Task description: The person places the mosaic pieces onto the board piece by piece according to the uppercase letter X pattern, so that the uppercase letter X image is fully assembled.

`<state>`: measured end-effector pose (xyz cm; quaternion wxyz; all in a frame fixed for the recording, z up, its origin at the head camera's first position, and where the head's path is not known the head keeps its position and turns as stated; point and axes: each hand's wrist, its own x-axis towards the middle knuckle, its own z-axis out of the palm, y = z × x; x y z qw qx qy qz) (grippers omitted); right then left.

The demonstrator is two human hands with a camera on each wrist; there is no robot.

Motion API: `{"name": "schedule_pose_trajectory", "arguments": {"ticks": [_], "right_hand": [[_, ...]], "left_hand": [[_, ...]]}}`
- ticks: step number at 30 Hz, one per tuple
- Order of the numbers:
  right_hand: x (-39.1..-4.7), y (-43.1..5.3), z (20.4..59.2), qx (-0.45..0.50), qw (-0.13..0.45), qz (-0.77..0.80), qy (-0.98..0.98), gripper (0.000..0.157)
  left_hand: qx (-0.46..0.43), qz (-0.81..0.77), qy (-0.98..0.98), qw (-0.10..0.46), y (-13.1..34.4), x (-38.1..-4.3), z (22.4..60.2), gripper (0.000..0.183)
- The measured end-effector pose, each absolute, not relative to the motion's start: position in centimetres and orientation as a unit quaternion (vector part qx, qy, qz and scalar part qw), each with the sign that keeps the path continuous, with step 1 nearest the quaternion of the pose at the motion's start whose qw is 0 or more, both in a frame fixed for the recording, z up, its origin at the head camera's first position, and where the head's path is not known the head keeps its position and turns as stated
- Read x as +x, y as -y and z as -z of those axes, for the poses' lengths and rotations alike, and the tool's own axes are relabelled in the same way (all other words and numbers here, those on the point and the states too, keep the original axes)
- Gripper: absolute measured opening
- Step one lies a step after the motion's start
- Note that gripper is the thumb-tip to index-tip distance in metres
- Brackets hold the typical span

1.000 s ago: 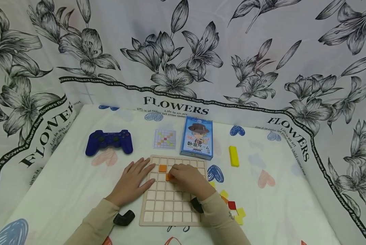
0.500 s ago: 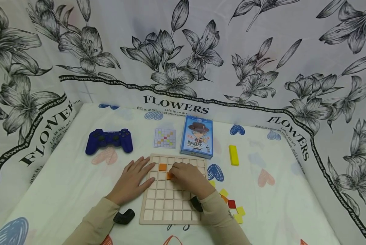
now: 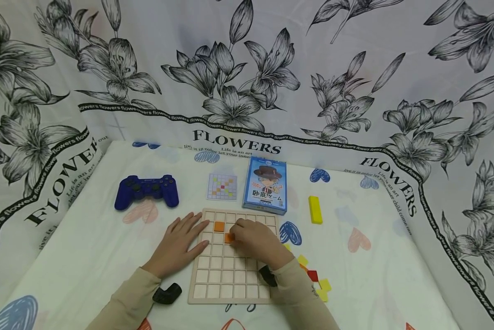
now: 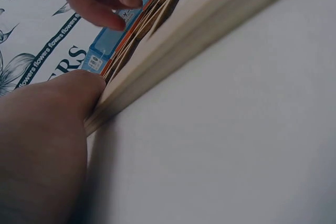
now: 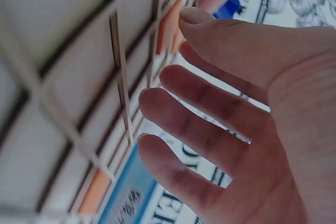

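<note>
My left hand [image 3: 175,250] lies over the left edge of the wooden grid board [image 3: 219,292], fingers spread, thumb on the rim. In the left wrist view that thumb [image 4: 79,90] presses the board's side. Over the board's upper half, my right hand [image 3: 252,240] bends down with its fingertips at an orange tile [image 3: 228,238], which they partly cover. The right wrist view shows the tile [image 5: 169,27] flat in its cell beside the thumb tip, the other fingers loosely bent. Another orange tile [image 3: 219,227] sits up and left. A further orange tile [image 5: 93,192] lies near the blue box.
Behind the board are a patterned card [image 3: 222,187] and a blue game box [image 3: 265,185]. A blue game controller [image 3: 147,191] lies far left, a yellow block [image 3: 315,210] at right. Loose yellow, orange and red tiles [image 3: 312,276] lie by the right sleeve.
</note>
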<state>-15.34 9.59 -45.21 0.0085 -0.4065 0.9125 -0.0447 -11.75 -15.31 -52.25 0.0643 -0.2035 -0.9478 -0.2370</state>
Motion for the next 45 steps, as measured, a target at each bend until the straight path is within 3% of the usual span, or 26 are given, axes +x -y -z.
{"name": "schedule_pose_trajectory", "arguments": {"ticks": [10,17,28,36,45], "right_hand": [[-13.3,-17.0,43.6,-0.327,-0.017,0.057,-0.943,0.024],[-10.2,-22.1,43.2,-0.171,0.053,0.045,-0.983,0.034],[-6.6,-27.0,44.7,-0.031,0.142,0.057,-0.988,0.037],[-6.4,-27.1,45.3,-0.019,0.156,0.084,-0.984,0.036],[-6.4,-26.3,45.9,-0.056,0.113,0.072,-0.989,0.029]], "left_hand": [[-0.211,0.235,0.945,0.081,15.1,-11.7,52.2,0.059],[-0.206,0.233,0.948,0.073,15.3,-11.7,52.3,0.059],[-0.205,0.232,0.948,0.069,15.2,-11.8,52.3,0.060],[-0.201,0.232,0.950,0.063,15.2,-11.8,52.2,0.060],[-0.200,0.229,0.951,0.061,15.2,-11.7,52.2,0.061]]}}
